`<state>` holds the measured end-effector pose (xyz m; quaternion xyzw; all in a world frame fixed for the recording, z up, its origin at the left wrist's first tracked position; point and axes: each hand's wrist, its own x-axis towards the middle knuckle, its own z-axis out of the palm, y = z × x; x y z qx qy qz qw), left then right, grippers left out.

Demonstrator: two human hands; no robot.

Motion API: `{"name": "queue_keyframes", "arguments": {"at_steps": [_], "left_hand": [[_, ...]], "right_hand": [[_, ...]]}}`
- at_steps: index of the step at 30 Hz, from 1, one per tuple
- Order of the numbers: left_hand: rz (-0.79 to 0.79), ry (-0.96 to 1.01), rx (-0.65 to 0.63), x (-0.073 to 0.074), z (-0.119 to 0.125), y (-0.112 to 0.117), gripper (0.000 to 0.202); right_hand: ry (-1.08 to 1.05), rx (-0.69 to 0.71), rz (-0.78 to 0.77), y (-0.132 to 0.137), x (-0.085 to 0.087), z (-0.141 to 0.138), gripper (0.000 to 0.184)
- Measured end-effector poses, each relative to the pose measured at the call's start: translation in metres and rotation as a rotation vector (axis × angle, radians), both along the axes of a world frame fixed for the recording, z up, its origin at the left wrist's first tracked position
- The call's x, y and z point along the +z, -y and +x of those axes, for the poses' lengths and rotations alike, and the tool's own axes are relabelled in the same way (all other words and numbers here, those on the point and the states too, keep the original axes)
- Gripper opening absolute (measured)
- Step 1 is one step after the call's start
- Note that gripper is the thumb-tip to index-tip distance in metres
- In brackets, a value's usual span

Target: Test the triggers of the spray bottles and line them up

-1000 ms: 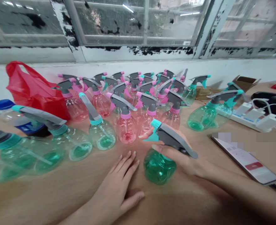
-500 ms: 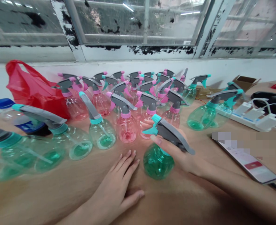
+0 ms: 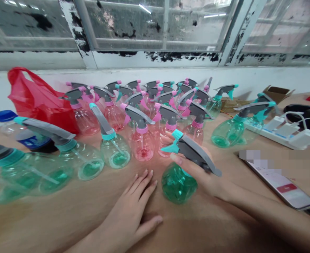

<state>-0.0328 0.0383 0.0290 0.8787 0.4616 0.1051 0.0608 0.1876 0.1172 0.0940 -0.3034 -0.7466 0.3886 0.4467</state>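
A glossy, bulbous plastic bottle [image 3: 179, 185] is clasped about its neck by the right hand [image 3: 206, 182]; the left hand [image 3: 132, 203] is laid flat.

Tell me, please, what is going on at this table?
A person's right hand holds a translucent green plastic spray bottle with a grey and turquoise trigger head, gripping it near the neck. The left hand lies palm down on the brown tabletop beside it, holding nothing. Beyond the hands stand many clear pink and green plastic spray bottles with grey heads. A red plastic bag sits at the back left, and a flat rectangular phone lies to the right.
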Motion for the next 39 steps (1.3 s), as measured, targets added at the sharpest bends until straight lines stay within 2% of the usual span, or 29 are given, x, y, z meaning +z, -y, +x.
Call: {"name": "queue_keyframes", "arguments": {"at_steps": [10, 15, 18, 23, 28, 34, 39], "left_hand": [[0.003, 0.020, -0.004, -0.0054, -0.0022, -0.0004, 0.072], [0.005, 0.016, -0.006, -0.0043, -0.0023, 0.0000, 0.071], [0.006, 0.028, -0.004, -0.0037, -0.0023, 0.0002, 0.073], [-0.003, 0.001, -0.006, -0.0022, -0.0020, 0.0001, 0.070], [-0.002, -0.003, -0.003, -0.0014, -0.0010, 0.0002, 0.070], [0.000, 0.031, -0.009, -0.0034, -0.0014, 0.0000, 0.076], [0.002, 0.020, -0.008, -0.0028, -0.0022, 0.0001, 0.072]], "right_hand": [[-0.021, 0.029, -0.088, 0.0005, 0.0017, 0.0005, 0.011], [0.021, -0.021, -0.037, 0.0009, 0.0011, 0.0033, 0.024], [0.042, -0.055, 0.003, 0.0000, 0.0019, 0.0030, 0.026], [0.009, -0.008, -0.015, 0.0001, 0.0021, 0.0008, 0.023], [-0.017, -0.044, -0.006, 0.0037, 0.0037, 0.0002, 0.031], [-0.036, -0.049, 0.001, 0.0029, 0.0010, -0.0006, 0.031], [-0.038, -0.021, -0.038, 0.0014, -0.0013, -0.0001, 0.019]]}}
